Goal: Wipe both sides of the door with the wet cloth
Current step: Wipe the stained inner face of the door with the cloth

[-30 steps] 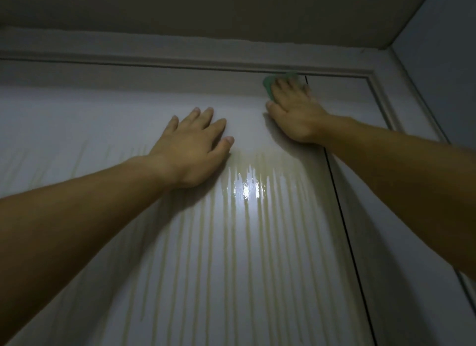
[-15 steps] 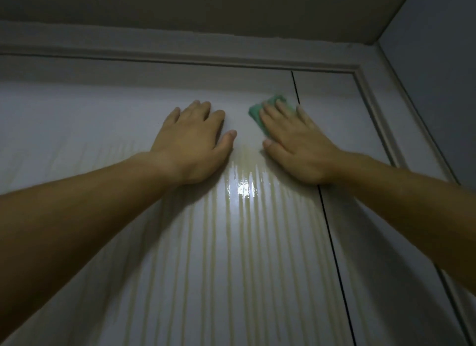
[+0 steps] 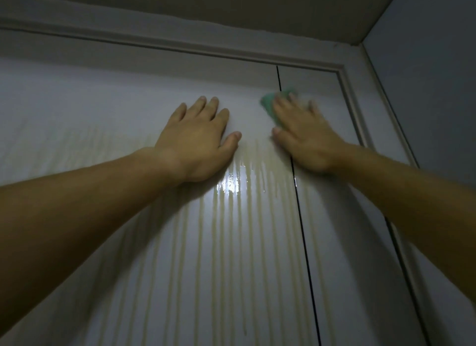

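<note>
The white door [image 3: 123, 93] fills most of the view, seen from below near its top. Wet streaks run down its middle with a bright glare spot. My left hand [image 3: 198, 137] lies flat on the door with fingers straight. My right hand [image 3: 304, 137] presses a green cloth [image 3: 270, 105] flat against the door near its upper right edge, straddling the dark gap line. Most of the cloth is hidden under the palm and fingers. The right fingertips are blurred.
The door frame [image 3: 353, 93] runs along the top and down the right side. A narrow white panel [image 3: 342, 229] lies right of the dark gap line. A grey side wall [image 3: 425, 88] stands at the right, and the ceiling [image 3: 257, 5] is above.
My right hand slid the cloth down from the door's top corner, then a little to the right across the gap line. My left hand stayed flat in the same place.
</note>
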Motion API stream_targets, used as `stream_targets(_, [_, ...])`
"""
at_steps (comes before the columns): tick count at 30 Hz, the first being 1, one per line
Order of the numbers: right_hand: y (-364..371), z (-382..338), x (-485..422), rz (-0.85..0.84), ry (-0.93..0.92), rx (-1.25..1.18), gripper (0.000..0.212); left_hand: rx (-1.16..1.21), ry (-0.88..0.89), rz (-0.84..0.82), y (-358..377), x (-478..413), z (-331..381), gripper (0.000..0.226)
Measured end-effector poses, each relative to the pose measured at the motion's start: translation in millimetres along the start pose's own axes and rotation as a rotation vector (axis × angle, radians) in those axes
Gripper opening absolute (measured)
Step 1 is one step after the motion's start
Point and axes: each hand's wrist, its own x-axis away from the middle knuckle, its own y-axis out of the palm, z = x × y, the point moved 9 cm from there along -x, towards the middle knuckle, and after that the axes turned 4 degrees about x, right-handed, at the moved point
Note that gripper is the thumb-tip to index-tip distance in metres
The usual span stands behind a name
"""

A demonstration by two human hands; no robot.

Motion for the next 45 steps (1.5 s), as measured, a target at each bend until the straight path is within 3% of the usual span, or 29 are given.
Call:
stream_targets(2, [-7.7,40.0,-13.1,-0.039,0.205,-0.027,0.065,0.012,0.002,0.001,-1.9,1.3,-1.2,0.07])
stream_targets(4, [-10.1,48.5,-11.3,-0.034,0.287,-0.052,0.064,0.013,0.0,-0.006,-3.9,1.7,-0.5,0.072])
stream_targets(10, [10.3,-24.3,33.6,0.039,-0.037,-0.04,0.073,-0.009,-0.046,-0.02,-1.1,-0.1,3.4,0.077])
stream_targets(16, [-13.2,71.3,-23.3,-0.034,0.326,-0.043,0.064,-0.031,-0.049,-0.012,0.9,-3.0,9.4,0.074])
stream_targets(22, [3.5,27.3,15.2,0.048,0.16,-0.038,0.069,-0.015,-0.081,-0.01,7.9,-2.3,14.7,0.075])
stream_targets(27, [-5.3,61.5,10.5,0.005,0.379,-0.111,0.062,-0.001,-0.091,-0.028,8.7,-1.5,15.1,0.088])
stream_targets(33, [18.7,-18.4,88.0,0.031,0.042,-0.094,0.066,0.03,-0.1,-0.023,7.5,1.8,14.7,0.072])
stream_targets(39, [5.5,33.8,74.1,0.001,0.34,-0.148,0.062,0.124,0.022,0.013,-5.5,18.6,46.6,0.073])
stream_targets(45, [23.4,-53.4,129.0,0.012,-0.017,-0.086,0.066,0.112,0.042,0.009,0.8,24.5,44.6,0.076])
